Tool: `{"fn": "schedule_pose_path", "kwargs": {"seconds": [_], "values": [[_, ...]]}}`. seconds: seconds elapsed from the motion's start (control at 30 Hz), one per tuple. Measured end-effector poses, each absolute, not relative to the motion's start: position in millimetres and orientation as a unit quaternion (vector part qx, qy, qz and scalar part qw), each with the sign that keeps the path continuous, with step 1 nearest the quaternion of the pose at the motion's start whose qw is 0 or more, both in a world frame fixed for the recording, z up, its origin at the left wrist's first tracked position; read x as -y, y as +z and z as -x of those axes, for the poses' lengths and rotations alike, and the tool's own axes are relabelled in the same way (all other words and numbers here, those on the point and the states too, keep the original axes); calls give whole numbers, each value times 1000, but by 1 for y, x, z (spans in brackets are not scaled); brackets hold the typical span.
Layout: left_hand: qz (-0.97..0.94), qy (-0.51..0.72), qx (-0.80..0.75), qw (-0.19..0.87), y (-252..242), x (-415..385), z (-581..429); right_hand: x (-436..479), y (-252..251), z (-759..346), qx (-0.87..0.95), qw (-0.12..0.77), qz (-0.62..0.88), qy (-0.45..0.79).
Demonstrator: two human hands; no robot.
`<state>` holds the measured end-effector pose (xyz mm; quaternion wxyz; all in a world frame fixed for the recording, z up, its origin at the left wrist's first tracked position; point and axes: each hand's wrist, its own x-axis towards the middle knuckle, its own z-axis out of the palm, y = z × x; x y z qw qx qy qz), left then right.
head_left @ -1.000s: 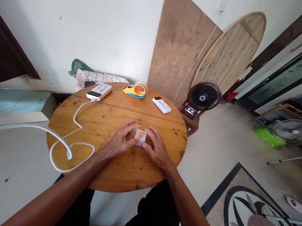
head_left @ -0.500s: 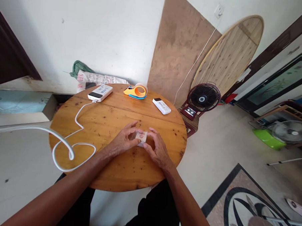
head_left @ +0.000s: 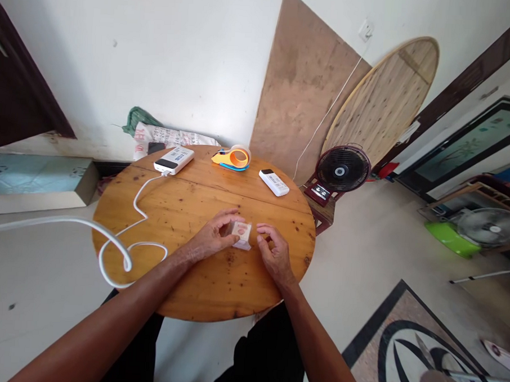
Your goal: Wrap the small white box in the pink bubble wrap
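Observation:
A small whitish box with a reddish mark on top (head_left: 242, 233) sits on the round wooden table (head_left: 200, 293). My left hand (head_left: 215, 234) grips it from the left, thumb at the near side and fingers at the far side. Just right of the box, apart from it, is my right hand (head_left: 274, 250), fingers loosely curved with a gap between thumb and fingertips and nothing visible in them. What the left palm covers of the box is hidden.
Toward the table's far side lie a white power bank (head_left: 174, 160) with a white cable (head_left: 138, 200), an orange tape dispenser (head_left: 232, 157) and a second white power bank (head_left: 274, 182). A dark fan (head_left: 342, 169) stands on a stool beyond the right edge.
My right hand has let go of the box and moved a little to the right. My left hand stays on the box. The whole view has shifted slightly.

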<state>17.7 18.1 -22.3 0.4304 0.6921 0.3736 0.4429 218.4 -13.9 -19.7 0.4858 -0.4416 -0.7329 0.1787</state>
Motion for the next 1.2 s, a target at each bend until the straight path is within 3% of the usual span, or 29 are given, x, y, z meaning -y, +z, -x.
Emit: {"fn": "schedule_pose_path", "kwargs": {"seconds": [0.3,0.7,1.2], "values": [[-723,412,-390,393,-16,-16,-19,4,0,-212,781,390,462,156],[-735,408,-397,369,-15,-16,-21,-9,3,-199,839,314,443,-41],[-737,409,-405,355,-18,-18,-22,-13,2,-198,841,298,451,-7]]}}
